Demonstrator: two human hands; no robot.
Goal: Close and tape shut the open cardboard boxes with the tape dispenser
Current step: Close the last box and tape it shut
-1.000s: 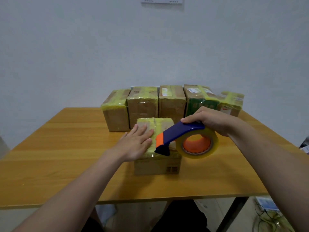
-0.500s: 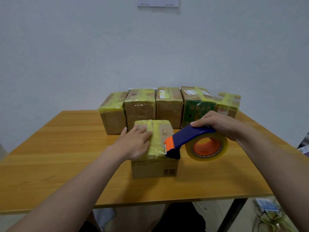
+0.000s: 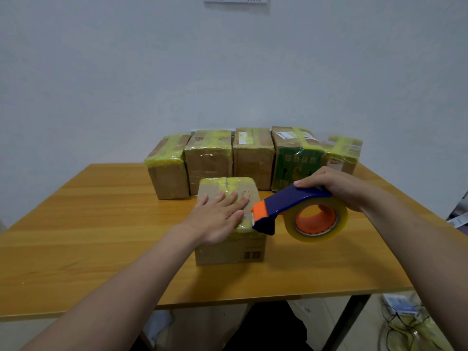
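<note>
Tape dispenser [image 3: 291, 201] edged right over wooden table [image 3: 88, 224].

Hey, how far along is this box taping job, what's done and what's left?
Done: the five boxes in the back row all look closed and banded with yellowish tape. In hand: the front box is closed with tape along its top; the left hand presses flat on it while the right hand holds the tape dispenser at its right edge. Left: finishing this strip; no open box is visible.
</note>
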